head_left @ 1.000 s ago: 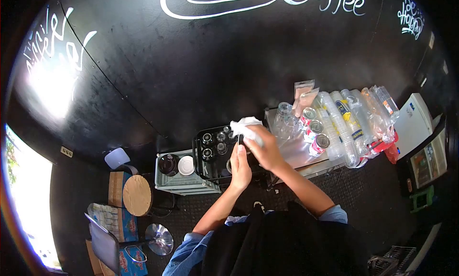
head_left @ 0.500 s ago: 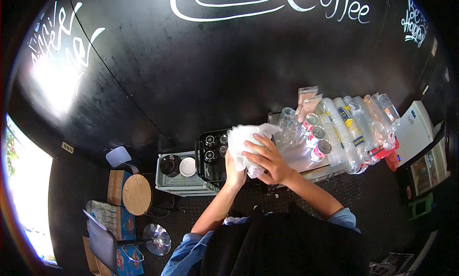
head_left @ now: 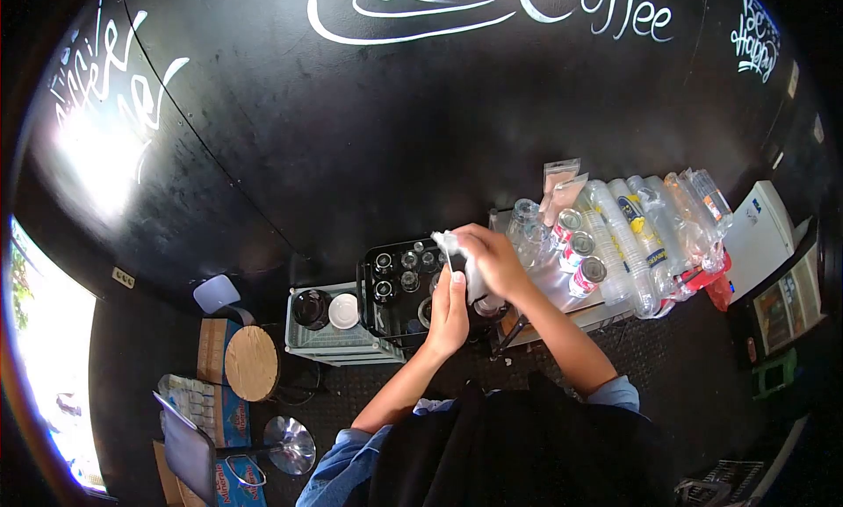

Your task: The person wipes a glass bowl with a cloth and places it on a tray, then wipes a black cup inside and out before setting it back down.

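Note:
My right hand (head_left: 494, 259) is closed on a crumpled white cloth (head_left: 475, 284), which hangs below the fingers and pokes out past the fingertips. Close against it, my left hand (head_left: 450, 318) points upward with thumb and fingers bent round something between the two hands. That thing looks dark or see-through, and the cloth and fingers hide most of it. Both hands are above a black rack (head_left: 373, 318) in which several glasses stand, among them a small glass (head_left: 409, 281).
Left of the rack, a grey-green crate (head_left: 303, 336) carries a dark bowl (head_left: 310, 307) and white saucers (head_left: 344, 311). On the right, a metal table (head_left: 549, 283) bears clear jugs (head_left: 527, 230), cans (head_left: 587, 277) and sleeves of plastic cups (head_left: 628, 244). A round wooden stool (head_left: 252, 362) stands at lower left.
The cloth was bundled wide between both hands; now it is bunched mostly in my right hand. My right hand has turned and risen slightly, and more glasses show in the rack.

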`<state>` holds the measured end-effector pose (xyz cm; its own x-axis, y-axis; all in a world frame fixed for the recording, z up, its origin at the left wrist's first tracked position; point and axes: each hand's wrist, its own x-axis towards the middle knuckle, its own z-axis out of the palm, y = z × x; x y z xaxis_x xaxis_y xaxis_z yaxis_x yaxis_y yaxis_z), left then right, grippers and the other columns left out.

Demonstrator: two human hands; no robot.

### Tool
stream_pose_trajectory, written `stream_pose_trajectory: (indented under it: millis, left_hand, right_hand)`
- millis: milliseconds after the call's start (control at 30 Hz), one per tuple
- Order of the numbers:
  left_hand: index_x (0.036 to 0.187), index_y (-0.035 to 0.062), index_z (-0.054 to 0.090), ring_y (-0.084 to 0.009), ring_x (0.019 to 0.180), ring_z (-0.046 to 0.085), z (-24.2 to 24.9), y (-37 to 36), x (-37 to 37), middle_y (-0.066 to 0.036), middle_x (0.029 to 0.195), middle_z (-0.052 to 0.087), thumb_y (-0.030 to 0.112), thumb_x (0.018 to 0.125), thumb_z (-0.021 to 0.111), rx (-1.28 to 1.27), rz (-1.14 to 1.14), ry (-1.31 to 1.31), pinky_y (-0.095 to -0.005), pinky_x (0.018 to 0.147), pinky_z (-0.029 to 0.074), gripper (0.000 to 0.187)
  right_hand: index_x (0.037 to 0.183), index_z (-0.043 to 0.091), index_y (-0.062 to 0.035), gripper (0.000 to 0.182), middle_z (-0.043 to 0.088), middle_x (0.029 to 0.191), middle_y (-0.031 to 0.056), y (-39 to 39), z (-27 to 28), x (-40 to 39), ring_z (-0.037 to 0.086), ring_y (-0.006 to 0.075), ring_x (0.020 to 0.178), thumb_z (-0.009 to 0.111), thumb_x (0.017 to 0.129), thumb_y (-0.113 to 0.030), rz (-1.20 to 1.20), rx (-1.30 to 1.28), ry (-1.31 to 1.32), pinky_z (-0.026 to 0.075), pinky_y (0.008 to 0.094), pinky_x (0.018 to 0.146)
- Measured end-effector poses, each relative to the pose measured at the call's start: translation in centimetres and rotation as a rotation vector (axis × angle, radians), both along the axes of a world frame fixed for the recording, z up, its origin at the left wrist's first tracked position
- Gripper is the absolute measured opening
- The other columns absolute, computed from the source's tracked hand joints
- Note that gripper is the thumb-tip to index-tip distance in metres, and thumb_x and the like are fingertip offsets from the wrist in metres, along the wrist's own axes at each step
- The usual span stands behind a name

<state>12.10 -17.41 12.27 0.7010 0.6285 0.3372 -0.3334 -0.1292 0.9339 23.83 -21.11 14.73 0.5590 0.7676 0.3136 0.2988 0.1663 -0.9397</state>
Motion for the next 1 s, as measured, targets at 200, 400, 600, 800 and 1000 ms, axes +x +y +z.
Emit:
stream_pose_trajectory:
  millis: [200, 400, 600, 800, 1000]
  left_hand:
    - [0.120, -0.0054, 0.041, -0.0177, 0.101, 0.047, 0.1, 0.9, 0.1, -0.011, 0.111, 0.051, 0.021, 0.096, 0.027, 0.027, 0.048, 0.052, -0.0294, 0.091, 0.035, 0.038]
    - [0.125, -0.0046, 0.038, -0.0177, 0.111, 0.042, 0.6, 0.7, -0.2, -0.013, 0.120, 0.048, 0.024, 0.097, 0.029, -0.179, -0.045, 0.110, -0.0282, 0.097, 0.030, 0.041]
    - [0.122, -0.0011, 0.040, -0.0159, 0.107, 0.048, 0.9, 1.3, 0.0, -0.009, 0.115, 0.050, 0.022, 0.094, 0.030, -0.525, -0.122, -0.116, -0.0286, 0.091, 0.038, 0.037]
    - [0.121, -0.0003, 0.041, -0.0186, 0.110, 0.048, 0.1, 2.2, -0.3, -0.010, 0.118, 0.049, 0.019, 0.095, 0.030, -0.698, -0.253, -0.188, -0.0317, 0.096, 0.036, 0.035]
    - [0.116, 0.0027, 0.045, -0.0168, 0.108, 0.050, -0.3, 2.3, -0.1, -0.007, 0.115, 0.053, 0.027, 0.096, 0.030, -0.651, -0.216, -0.292, -0.0333, 0.096, 0.037, 0.035]
  right_hand:
    - [0.098, 0.057, 0.0018, 0.024, 0.059, 0.095, 0.0110, 0.2, -0.7, -1.5, 0.057, 0.0165, 0.081, 0.055, 0.083, -0.016, -0.218, 0.316, -0.586, 0.044, 0.0269, 0.071]
    - [0.095, 0.058, 0.0009, 0.026, 0.060, 0.073, 0.0054, 1.3, -0.9, 1.0, 0.054, 0.0081, 0.070, 0.053, 0.085, -0.023, 0.113, 0.084, 0.178, 0.044, 0.0239, 0.064]
    - [0.099, 0.058, -0.0025, 0.028, 0.055, 0.106, 0.0132, 0.1, -0.4, -1.7, 0.051, 0.0327, 0.100, 0.060, 0.073, -0.014, -0.207, 0.327, -0.762, 0.041, 0.0408, 0.086]
    - [0.107, 0.056, -0.0003, 0.041, 0.055, 0.105, 0.0180, -0.9, -0.6, -1.3, 0.051, 0.0333, 0.103, 0.061, 0.072, -0.019, -0.130, 0.354, -0.840, 0.039, 0.0395, 0.091]
    - [0.109, 0.055, 0.0019, 0.039, 0.060, 0.100, 0.0064, 1.1, -4.9, -0.6, 0.056, 0.0121, 0.092, 0.039, 0.091, -0.028, 0.072, 0.285, 0.781, 0.041, 0.0277, 0.084]
